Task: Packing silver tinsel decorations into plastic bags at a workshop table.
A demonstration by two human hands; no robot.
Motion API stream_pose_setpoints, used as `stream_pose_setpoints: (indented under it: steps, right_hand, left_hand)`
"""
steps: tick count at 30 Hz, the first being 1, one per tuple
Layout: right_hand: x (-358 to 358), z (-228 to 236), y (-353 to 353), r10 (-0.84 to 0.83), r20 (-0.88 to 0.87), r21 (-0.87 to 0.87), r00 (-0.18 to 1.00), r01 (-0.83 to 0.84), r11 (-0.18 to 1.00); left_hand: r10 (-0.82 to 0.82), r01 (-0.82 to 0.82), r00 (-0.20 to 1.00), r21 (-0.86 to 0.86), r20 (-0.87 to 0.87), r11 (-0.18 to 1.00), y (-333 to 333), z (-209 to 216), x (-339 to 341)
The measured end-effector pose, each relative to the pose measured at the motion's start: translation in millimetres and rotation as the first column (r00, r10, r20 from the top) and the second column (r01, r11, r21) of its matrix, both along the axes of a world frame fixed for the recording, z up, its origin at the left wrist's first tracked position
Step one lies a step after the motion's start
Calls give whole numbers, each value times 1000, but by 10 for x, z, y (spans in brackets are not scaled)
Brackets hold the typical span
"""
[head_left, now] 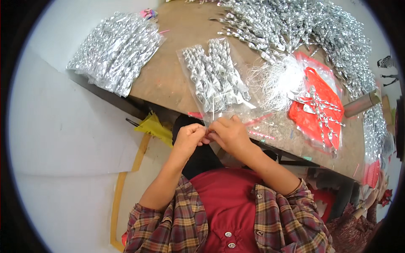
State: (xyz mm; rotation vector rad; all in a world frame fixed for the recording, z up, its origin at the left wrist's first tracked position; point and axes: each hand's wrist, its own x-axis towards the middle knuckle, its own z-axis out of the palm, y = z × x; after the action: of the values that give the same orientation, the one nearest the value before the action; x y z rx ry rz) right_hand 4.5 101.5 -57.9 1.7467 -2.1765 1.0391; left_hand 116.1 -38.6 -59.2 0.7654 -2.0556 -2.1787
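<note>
Both hands meet at the table's front edge, fingers bent and pinched together. My left hand (192,137) and my right hand (230,134) are closed at the lower edge of a clear plastic bag (239,65), gripping what looks like its plastic. Twisted silver foil spirals (196,69) lie inside the bag in two bunches, and a thin white strip (213,107) points down toward my fingers. The fingertips partly hide the pinched edge. Right of the bag is a tangle of thin white string (280,86).
A large bag of silver spirals (120,50) overhangs the table (168,88) at left. Heaped spirals (295,21) cover the far right side. A red plastic bag (314,80) with loose spirals lies near a metallic cylinder (362,103). A yellow bag (155,128) hangs below the table; another person's hand (371,198) shows at right.
</note>
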Motion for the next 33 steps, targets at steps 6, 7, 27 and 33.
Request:
stream_pose_setpoints:
  steps: [6,7,27,33]
  right_hand:
    - [39,-73,34,-14,-74,-42,997,11,999]
    - [35,-77,37,-14,-72,-53,997,10,999]
    - [-1492,771,3722,72,610,-707,789,500,500]
    - [-765,608,2866,185,872,-460,453,630,626]
  left_hand:
    - [75,-74,996,17,-41,997,99,-16,25]
    - [75,-75,996,15,-46,997,107,-14,23]
    - [190,-195,973,-30,-128,980,-70,13,182]
    - [27,-188,978,-818,-207,544,-246,257,78]
